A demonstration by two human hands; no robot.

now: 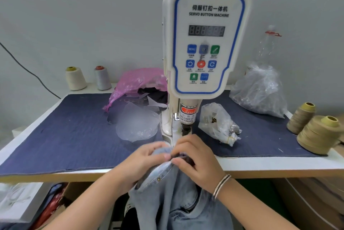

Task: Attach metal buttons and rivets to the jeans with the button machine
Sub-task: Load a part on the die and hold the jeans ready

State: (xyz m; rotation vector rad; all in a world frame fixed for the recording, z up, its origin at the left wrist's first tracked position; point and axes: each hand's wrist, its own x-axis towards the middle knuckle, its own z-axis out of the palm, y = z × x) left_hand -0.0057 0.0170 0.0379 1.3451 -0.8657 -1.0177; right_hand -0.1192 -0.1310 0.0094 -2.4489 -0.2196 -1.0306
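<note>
**Jeans edge held under the press head**

We have the jeans at six o'clock of the button machine, waistband edge lifted to the table lip, rest hanging below. Our left hand pinches the fold from nine o'clock; our right hand curls over it from three, thumb and fingers closed on the cloth. Whether a loose button sits under our fingers, we cannot tell. One rivet already shows on the denim. We judge the cloth soft, limp and fairly weighty where it hangs, so best held close beside the target spot, both sides taut, fingers clear of the plunger. Bag of buttons lies at four o'clock of the machine, near
</note>
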